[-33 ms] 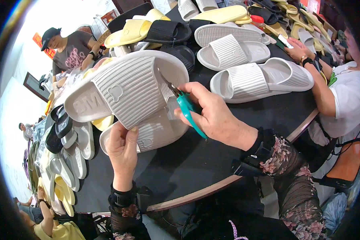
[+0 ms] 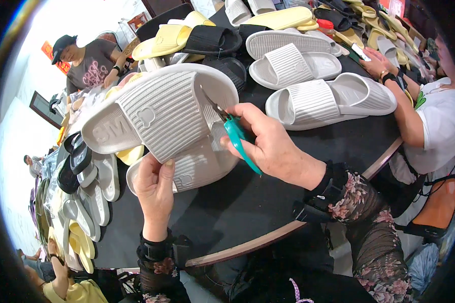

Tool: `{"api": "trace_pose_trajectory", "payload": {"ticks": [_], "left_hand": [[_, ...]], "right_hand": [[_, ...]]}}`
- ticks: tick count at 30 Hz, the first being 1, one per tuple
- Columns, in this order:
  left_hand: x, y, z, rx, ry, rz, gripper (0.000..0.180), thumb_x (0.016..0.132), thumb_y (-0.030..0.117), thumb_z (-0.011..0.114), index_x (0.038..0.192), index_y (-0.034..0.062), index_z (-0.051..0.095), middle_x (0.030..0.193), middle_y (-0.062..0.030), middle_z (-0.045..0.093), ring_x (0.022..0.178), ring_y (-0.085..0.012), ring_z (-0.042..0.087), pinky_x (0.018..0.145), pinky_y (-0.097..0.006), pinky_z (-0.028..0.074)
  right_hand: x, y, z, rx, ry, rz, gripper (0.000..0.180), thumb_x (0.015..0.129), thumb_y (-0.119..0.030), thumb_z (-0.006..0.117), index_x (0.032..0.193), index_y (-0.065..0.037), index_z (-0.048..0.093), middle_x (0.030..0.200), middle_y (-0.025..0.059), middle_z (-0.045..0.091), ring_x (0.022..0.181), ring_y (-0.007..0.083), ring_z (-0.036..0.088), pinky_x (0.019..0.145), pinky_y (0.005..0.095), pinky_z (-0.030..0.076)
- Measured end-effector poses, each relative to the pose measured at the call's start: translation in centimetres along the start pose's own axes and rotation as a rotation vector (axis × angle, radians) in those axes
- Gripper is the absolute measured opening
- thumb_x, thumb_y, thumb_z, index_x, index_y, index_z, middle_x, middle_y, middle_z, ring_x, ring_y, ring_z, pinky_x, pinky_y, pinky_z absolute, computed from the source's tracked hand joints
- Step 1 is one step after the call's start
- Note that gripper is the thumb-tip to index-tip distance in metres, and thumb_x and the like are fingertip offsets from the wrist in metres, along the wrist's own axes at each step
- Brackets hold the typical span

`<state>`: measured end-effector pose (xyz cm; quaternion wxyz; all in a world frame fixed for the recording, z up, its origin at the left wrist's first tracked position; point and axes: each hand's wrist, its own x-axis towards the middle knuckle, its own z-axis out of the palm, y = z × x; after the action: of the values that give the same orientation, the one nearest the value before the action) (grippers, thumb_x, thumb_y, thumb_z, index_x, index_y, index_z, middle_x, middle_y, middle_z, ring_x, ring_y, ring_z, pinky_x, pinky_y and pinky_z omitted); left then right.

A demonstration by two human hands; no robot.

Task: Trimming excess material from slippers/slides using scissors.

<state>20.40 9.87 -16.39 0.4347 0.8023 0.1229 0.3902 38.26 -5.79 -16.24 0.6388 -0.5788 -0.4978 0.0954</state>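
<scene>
A light grey slide sandal (image 2: 162, 113) with a ribbed strap and an embossed bear-head outline is held tilted over the table by my left hand (image 2: 155, 194). My left thumb and fingers pinch the strap's lower edge. Beneath it lies a second grey slide sandal (image 2: 202, 164), partly covered. My right hand (image 2: 275, 146) is closed round small scissors (image 2: 236, 134) with teal handles. Their dark pointed blades lie at the foot opening of the upper sandal, beside the strap's edge. Whether the blade tips touch the sandal I cannot tell.
Several grey slides (image 2: 333, 103) rest on the black table (image 2: 237, 217) to the right and beyond. Black slides (image 2: 212, 40) and yellow slides (image 2: 169, 40) are piled at the back. More footwear lines the left edge. One person (image 2: 435, 116) works at right, another (image 2: 91, 65) at far left.
</scene>
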Motion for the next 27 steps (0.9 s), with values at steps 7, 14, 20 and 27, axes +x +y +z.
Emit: {"api": "trace_pose_trajectory", "payload": {"ticks": [7,14,20,27], "left_hand": [[0.38,-0.39,0.27,-0.09,0.072,-0.041,0.03,0.092,0.003,0.052,0.121,-0.0053,0.049,0.107,-0.0069,0.06,0.089,-0.0074,0.052,0.076,-0.02,0.041],[0.2,-0.58,-0.16,-0.108,0.056,-0.076,0.034,0.093,0.005,0.051,0.126,-0.0033,0.046,0.113,-0.0078,0.059,0.094,-0.0101,0.054,0.078,-0.023,0.043],[0.25,-0.42,-0.24,-0.116,0.029,-0.083,0.036,0.093,0.005,0.05,0.128,-0.0026,0.044,0.114,-0.0091,0.059,0.094,-0.0106,0.054,0.078,-0.023,0.043],[0.24,-0.31,0.02,-0.122,0.047,-0.097,0.038,0.093,0.005,0.05,0.129,-0.003,0.043,0.116,-0.0105,0.058,0.096,-0.0121,0.055,0.081,-0.024,0.043]], "right_hand": [[0.07,0.14,-0.25,-0.088,0.018,0.033,0.04,0.085,-0.015,0.065,0.116,0.002,0.045,0.082,0.0072,0.057,0.073,0.0088,0.054,0.064,0.0242,0.045],[0.03,0.71,0.12,-0.069,-0.011,0.097,0.038,0.085,-0.016,0.065,0.113,0.003,0.046,0.081,0.0066,0.057,0.071,0.0086,0.053,0.062,0.0242,0.044],[0.01,0.92,0.29,-0.082,-0.035,0.112,0.04,0.084,-0.016,0.066,0.114,0.002,0.046,0.079,0.0049,0.057,0.069,0.008,0.052,0.062,0.0244,0.044],[0.05,0.67,0.3,-0.133,-0.069,0.152,0.046,0.079,-0.021,0.07,0.112,0.001,0.047,0.084,0.0198,0.063,0.074,0.0253,0.064,0.068,0.0345,0.05]]}}
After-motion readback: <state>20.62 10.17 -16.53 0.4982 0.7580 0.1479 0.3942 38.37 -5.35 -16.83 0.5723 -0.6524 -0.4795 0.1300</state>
